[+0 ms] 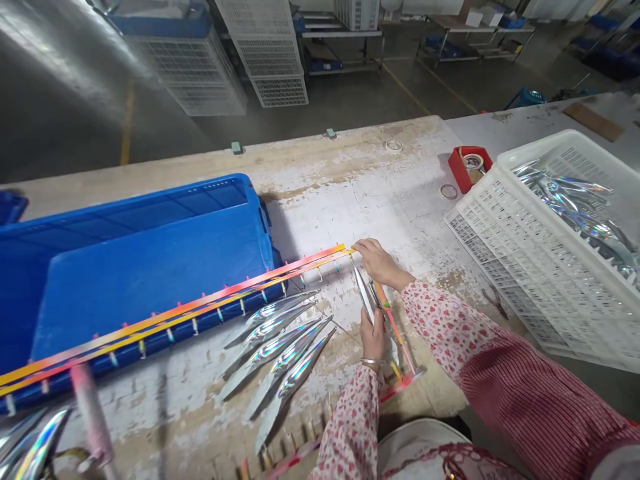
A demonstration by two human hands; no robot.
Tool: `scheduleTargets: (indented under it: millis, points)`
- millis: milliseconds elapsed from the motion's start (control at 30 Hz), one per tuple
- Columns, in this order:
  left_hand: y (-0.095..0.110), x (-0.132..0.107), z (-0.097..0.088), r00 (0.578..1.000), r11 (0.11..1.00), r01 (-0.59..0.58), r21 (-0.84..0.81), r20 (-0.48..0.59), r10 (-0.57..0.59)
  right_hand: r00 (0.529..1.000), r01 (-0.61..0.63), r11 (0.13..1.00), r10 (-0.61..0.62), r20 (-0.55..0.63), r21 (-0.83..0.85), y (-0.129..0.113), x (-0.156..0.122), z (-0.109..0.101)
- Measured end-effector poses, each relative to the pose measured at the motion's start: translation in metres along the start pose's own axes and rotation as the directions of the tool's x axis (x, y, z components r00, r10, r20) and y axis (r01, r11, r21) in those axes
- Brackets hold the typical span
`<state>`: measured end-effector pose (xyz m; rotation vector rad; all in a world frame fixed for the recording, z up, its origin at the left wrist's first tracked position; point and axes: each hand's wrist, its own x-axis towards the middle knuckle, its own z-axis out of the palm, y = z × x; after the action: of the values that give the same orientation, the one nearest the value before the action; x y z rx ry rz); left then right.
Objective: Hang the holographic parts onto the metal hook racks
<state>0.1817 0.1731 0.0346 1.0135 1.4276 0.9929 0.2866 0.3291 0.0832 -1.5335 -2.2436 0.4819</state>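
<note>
My left hand (374,337), with a bracelet at the wrist, is closed around a silver fish-shaped lure (363,293) whose narrow tip points up and away. My right hand (379,261) has its fingers closed at the right end of a long orange-and-pink bar (220,295), just above the lure's tip. Small hooks with short clips hang along that bar, which rests across the blue bin (260,230). Left of my hands, several silver lures (280,353) lie fanned out on the worktable. Whether the lure's tip is on a hook is too small to tell.
A white basket (505,253) full of silver lures stands to the right, beside a small red box (470,167) with tape rolls. Pliers (495,303) lie near the basket. A pink-wrapped post (91,413) rises at lower left. Stacked crates (273,53) stand beyond the table.
</note>
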Motion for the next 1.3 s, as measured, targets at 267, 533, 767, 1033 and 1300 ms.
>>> scheduleTargets:
  millis: [267,533,767,1033,1300]
  points:
    - [-0.008,0.001,-0.001,0.995,0.995,0.061,-0.076,-0.074,-0.066,1.000,0.002,1.000,-0.002,0.000,0.004,0.000,-0.003,-0.003]
    - [-0.004,0.004,0.001,0.992,0.999,-0.003,-0.042,0.124,0.008,1.000,-0.012,1.000,0.012,-0.009,-0.016,0.002,-0.008,-0.001]
    - [-0.012,-0.001,-0.099,0.983,0.849,-0.149,0.508,-0.020,0.184,0.999,0.035,0.999,-0.034,-0.029,0.003,0.006,-0.021,-0.007]
    - [-0.051,-0.047,-0.202,0.996,0.202,0.091,0.975,-0.085,-0.038,0.988,-0.150,0.925,0.147,0.036,0.349,-0.039,-0.135,-0.010]
    - [0.000,-0.051,-0.197,0.990,0.372,0.105,0.922,-0.132,0.047,0.841,-0.354,0.894,0.175,0.512,0.275,-0.092,-0.237,0.051]
